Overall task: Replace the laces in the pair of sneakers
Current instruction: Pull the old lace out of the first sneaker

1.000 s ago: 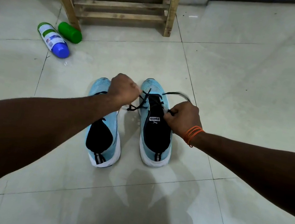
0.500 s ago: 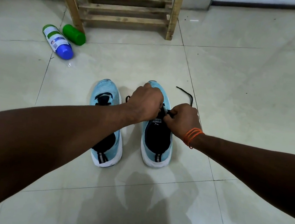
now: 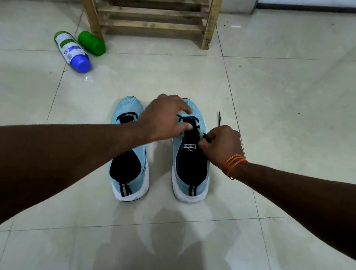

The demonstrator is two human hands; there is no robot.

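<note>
Black lace (image 3: 219,118) through right sneaker (image 3: 190,167) — right hand (image 3: 221,144) pinching.

Person, 2 forearms seen, both bare up to the frame edge. 1 item worn: a thin orange thread wristband (image 3: 234,165) on the right wrist, wound in several loose strands, with a short knotted end hanging beneath.

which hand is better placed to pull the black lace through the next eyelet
Right. The right hand pinches the black lace beside the tongue of the light blue knit sneaker on the right. The left hand rests open-fingered over that sneaker's toe, seemingly holding nothing, so it better steadies the shoe.
</note>
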